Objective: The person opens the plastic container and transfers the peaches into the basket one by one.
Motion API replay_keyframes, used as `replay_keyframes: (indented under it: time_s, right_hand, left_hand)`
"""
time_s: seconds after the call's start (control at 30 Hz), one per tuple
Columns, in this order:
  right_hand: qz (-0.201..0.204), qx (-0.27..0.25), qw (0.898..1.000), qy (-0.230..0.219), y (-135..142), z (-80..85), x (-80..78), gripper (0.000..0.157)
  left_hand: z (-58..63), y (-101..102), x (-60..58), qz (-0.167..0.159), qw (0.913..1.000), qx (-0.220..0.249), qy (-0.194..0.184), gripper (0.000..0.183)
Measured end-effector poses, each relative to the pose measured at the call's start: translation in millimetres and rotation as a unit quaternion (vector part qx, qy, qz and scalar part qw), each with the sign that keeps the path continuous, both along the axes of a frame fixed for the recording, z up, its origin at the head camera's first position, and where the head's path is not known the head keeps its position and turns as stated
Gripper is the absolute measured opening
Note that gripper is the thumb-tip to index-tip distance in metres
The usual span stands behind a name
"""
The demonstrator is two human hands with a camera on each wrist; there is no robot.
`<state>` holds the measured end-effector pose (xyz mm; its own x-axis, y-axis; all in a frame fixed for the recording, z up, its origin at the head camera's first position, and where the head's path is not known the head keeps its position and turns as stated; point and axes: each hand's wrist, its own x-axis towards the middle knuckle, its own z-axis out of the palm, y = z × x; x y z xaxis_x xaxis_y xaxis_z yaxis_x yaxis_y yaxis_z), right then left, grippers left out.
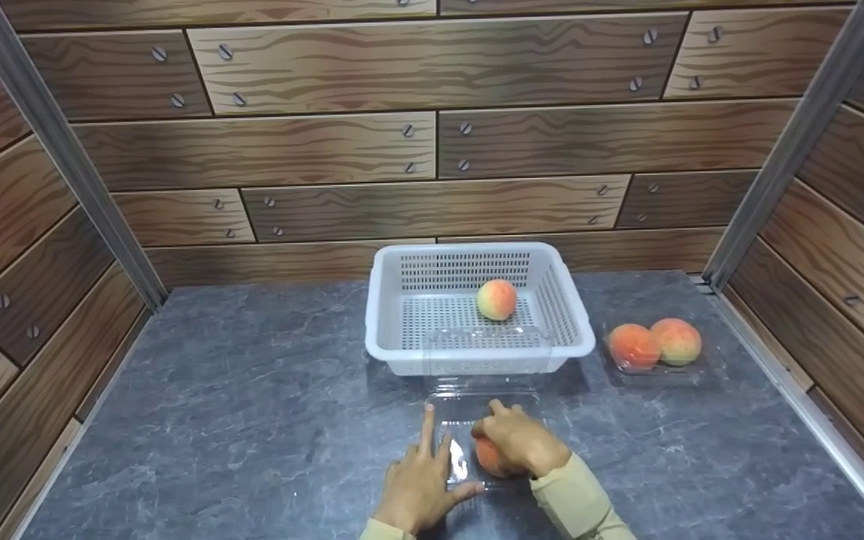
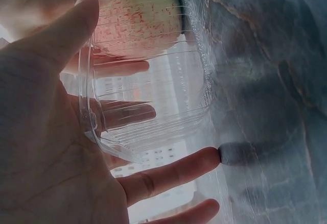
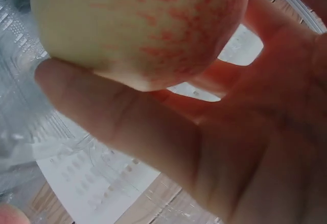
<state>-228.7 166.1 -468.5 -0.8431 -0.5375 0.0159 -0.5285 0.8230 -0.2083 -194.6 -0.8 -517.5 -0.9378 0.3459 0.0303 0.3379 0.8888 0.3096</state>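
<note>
Peach, round, red-yellow [image 1: 493, 460], is lying inside our clasping right hand [image 1: 518, 435]; our splayed left hand [image 1: 418, 484] is touching a clear plastic box [image 1: 459, 459].

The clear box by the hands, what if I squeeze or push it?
The clear box might bend, since its see-through walls look thin. Such a thin shell is probably light. Unheld, the peach in it could roll, being round with space beside it.
</note>
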Motion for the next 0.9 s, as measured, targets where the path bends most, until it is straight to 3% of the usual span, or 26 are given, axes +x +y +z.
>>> replay_keyframes:
  time_s: [0.3,0.57,0.9]
  right_hand:
    - [0.02,0.049,0.997,-0.065,0.2,9.0,-5.7,0.038]
    - [0.044,0.018,0.998,-0.041,10.5,18.5,-10.1,0.037]
    - [0.023,-0.018,0.999,-0.044,26.6,24.9,-11.9,0.052]
  left_hand:
    - [0.8,0.3,-1.3,0.005,0.9999,0.009,-0.011,0.092]
    - [1.6,0.9,-1.0,0.005,1.0,0.003,-0.002,0.09]
    - [0.3,1.0,-0.1,0.001,1.0,0.005,0.005,0.089]
